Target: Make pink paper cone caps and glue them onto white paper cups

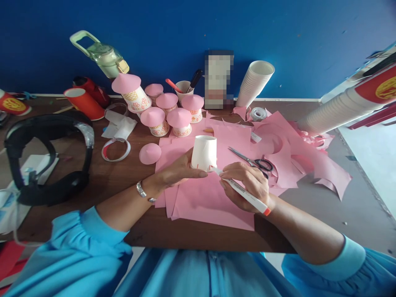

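A white paper cup (204,152) is gripped in my left hand (181,169), with a few short red marks near its lower edge. My right hand (247,183) is closed around a white marker (246,194) with an orange-red end cap; its tip meets the cup near those marks. Beneath both hands lie stacked sheets of pink paper (213,202). Just beyond my right hand rest scissors (247,157) with black handles. Several decorated cups with pink cone tops (179,119) stand behind the cup, and a loose pink cone (150,153) sits to the left.
Stacked white cups (255,84) stand by the blue wall, beside a pen cup (185,88). Pink paper scraps (287,148) spread to the right. On the left are a tape roll (116,149), a red cup (83,103), a green bottle (105,55) and a black strap-like headset (46,156).
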`<state>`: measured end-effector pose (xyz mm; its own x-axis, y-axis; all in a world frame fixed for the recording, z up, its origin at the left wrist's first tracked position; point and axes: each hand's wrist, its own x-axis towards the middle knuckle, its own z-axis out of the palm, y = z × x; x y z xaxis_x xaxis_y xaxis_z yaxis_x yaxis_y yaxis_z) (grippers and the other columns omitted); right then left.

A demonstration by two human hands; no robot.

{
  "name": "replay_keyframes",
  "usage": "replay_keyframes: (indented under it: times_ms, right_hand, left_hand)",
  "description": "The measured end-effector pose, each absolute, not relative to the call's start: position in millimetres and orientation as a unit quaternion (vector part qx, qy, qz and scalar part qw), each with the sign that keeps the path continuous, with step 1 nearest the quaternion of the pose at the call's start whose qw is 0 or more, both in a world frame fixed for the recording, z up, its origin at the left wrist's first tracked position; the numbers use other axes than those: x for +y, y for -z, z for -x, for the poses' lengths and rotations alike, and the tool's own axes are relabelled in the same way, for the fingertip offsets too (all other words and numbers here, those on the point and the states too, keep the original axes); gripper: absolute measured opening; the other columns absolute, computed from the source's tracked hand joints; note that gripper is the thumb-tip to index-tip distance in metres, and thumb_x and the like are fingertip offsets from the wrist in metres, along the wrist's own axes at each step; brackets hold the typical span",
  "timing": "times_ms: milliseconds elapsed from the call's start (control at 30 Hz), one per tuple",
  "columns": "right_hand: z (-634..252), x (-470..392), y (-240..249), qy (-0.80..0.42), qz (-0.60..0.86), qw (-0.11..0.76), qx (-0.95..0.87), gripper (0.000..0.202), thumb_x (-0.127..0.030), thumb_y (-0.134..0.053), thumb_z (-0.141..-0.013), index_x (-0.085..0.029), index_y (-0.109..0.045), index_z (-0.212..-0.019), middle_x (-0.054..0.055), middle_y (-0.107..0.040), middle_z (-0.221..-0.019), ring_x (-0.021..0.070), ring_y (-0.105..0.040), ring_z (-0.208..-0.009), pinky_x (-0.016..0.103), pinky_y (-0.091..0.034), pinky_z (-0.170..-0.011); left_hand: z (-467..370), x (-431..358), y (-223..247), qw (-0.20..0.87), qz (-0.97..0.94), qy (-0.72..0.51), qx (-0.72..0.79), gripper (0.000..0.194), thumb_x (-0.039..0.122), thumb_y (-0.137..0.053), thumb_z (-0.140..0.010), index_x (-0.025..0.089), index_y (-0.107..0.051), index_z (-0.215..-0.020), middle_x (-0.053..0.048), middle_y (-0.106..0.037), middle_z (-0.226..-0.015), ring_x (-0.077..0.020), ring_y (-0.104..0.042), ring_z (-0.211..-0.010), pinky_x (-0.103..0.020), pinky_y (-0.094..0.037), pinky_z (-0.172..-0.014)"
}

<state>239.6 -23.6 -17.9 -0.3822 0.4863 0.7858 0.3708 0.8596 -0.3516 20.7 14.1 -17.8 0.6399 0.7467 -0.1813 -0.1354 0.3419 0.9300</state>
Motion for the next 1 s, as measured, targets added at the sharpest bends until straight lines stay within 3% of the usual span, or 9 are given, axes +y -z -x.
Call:
replay_keyframes:
  times_ms: [367, 1000]
  right_hand:
    - [-239.4, -23.9, 18.1, -0.067, 0.258, 0.488, -0.831, 0.025, -0.004, -0.065, -0.088, -0.018, -0.064, -0.108, 0.003, -0.072, -0.080, 0.0173, -0.072, -0.071, 0.028, -0.062, -0.062]
    - [-239.3, -24.3, 17.7, -0.069, 0.260, 0.479, -0.835, 0.026, -0.005, -0.064, -0.090, -0.020, -0.062, -0.112, 0.003, -0.072, -0.081, 0.0174, -0.074, -0.072, 0.029, -0.064, -0.062]
  left_hand:
    - [-19.9, 14.4, 18.8, 0.759, -0.500, -0.286, 0.304, 0.044, 0.032, -0.087, -0.075, 0.018, -0.061, -0.107, -0.003, -0.065, -0.096, -0.0184, -0.059, -0.090, -0.033, -0.046, -0.081]
    - [-17.7, 17.3, 29.8, 0.756, -0.514, -0.279, 0.293, 0.046, 0.035, -0.087, -0.076, 0.018, -0.063, -0.111, -0.006, -0.069, -0.104, -0.0212, -0.061, -0.095, -0.035, -0.047, -0.084]
